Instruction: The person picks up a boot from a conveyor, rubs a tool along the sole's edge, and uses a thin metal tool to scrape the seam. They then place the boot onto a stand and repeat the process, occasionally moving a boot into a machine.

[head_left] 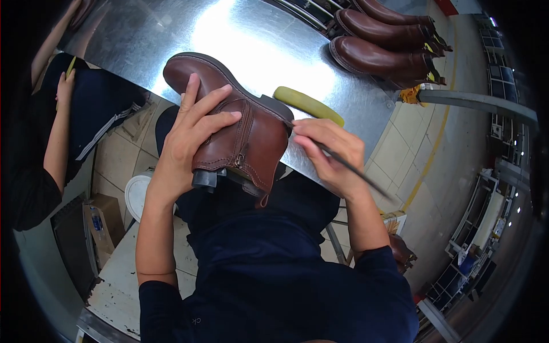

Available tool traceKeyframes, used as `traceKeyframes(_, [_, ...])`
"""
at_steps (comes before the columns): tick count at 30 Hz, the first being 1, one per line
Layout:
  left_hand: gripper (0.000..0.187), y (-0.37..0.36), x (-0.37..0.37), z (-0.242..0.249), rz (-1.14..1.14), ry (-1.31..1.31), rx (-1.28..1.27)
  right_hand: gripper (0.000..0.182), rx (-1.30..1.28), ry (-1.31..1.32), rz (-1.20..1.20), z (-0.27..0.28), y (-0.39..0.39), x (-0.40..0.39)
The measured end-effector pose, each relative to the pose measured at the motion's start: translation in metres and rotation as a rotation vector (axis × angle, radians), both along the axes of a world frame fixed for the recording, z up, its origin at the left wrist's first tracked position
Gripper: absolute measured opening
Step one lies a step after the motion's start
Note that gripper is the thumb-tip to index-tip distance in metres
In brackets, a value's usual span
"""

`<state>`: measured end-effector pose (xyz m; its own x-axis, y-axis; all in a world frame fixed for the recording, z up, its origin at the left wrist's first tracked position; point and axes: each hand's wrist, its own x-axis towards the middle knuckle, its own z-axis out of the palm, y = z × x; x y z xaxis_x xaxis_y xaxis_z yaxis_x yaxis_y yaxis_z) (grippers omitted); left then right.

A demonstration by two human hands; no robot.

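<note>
A brown leather ankle boot [266, 143] with a side zipper lies on its side at the table's front edge, toe to the upper left. My left hand [191, 131] is spread over the boot's side, fingers pressing on the leather. Between the thumb and fingers of my right hand [331, 151] is a thin dark brush-like tool [360, 176], its tip at the edge where the heel meets the upper. Just beyond the heel, a yellow-green elongated object [309, 106] rests on the metal table [251, 40].
Several brown boots [383, 54] are grouped at the table's upper right, near a metal rail [474, 102]. On the left sits a co-worker [103, 108] holding a yellow tool [71, 67]. A white round lid [137, 194] and a cardboard box [108, 223] are at the lower left.
</note>
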<state>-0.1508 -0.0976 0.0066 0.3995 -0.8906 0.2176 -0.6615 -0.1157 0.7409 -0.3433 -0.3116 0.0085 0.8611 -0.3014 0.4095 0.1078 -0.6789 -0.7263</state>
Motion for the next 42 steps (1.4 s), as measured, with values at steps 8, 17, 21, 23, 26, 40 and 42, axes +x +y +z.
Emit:
traceKeyframes(8, [0.054,0.001,0.0,0.0,0.008,0.004,0.011,0.018,0.043,-0.08,-0.012,-0.008,0.005,0.01])
traceKeyframes(17, [0.043,0.001,0.0,-0.003,0.014,-0.018,0.032,0.022,-0.131,-0.042,0.053,-0.004,0.004,0.009])
traceKeyframes(21, [0.045,0.002,0.003,0.0,0.004,-0.029,0.034,0.022,-0.139,-0.01,-0.002,-0.003,0.011,-0.004])
traceKeyframes(23, [0.047,0.001,0.001,0.0,0.004,-0.021,0.02,0.022,-0.13,0.004,-0.011,-0.003,0.012,-0.004])
traceKeyframes(26, [0.048,0.004,0.0,-0.003,0.005,-0.017,-0.002,0.021,-0.137,-0.002,-0.016,0.001,0.015,-0.003])
traceKeyframes(40, [0.062,0.006,-0.002,0.001,0.017,0.046,0.014,0.018,-0.053,0.071,-0.023,0.006,0.012,-0.012])
traceKeyframes(42, [0.063,0.005,0.0,0.0,0.011,0.047,0.008,0.017,-0.009,0.054,-0.057,0.001,0.009,-0.018])
